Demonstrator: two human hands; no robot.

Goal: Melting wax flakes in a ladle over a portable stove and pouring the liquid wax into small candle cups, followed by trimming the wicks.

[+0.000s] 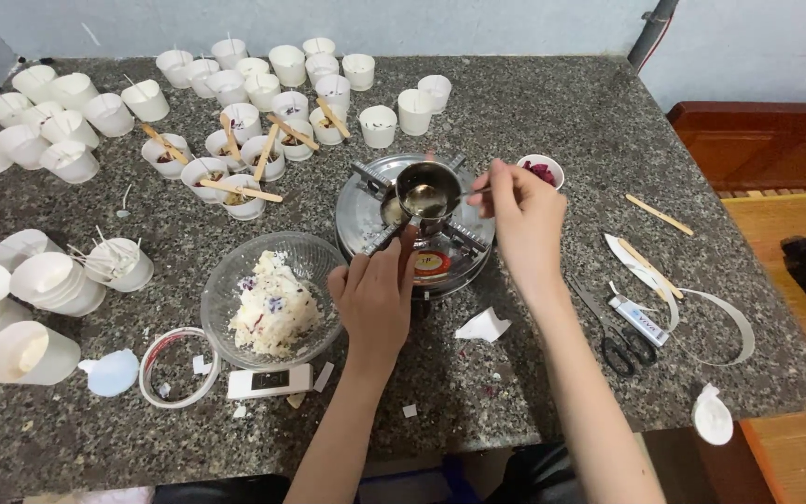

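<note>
A small metal pot (427, 189) with clear melted liquid sits on a round silver burner (364, 213) in the middle of the granite table (552, 112). My left hand (375, 294) grips the pot's handle at the burner's front. My right hand (522, 217) pinches a thin stick whose tip dips into the pot. A glass bowl (274, 297) of white flaky wax with purple bits stands left of the burner. A small white cup of dark red petals (541, 171) sits just behind my right hand.
Several white cups (235, 84) crowd the back and left, some with wooden sticks (241, 190) across them. A white scale (270, 381) and tape ring (177, 366) lie at the front. Scissors (619, 342), a glue tube (638, 319) and paper strips lie right.
</note>
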